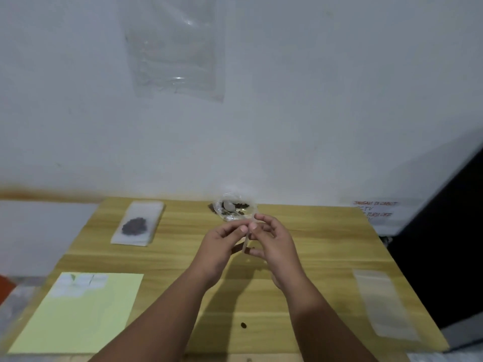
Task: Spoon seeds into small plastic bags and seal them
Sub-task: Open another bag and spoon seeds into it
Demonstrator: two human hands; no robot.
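Fingers of the left hand and right hand pinch a small clear plastic bag, edge-on and blurred; its contents cannot be made out.

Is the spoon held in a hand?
No, the spoon lies among the seeds; the left hand and right hand pinch a small bag.

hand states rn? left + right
Left hand: pinching the small plastic bag.
Right hand: pinching the same bag, near its top.
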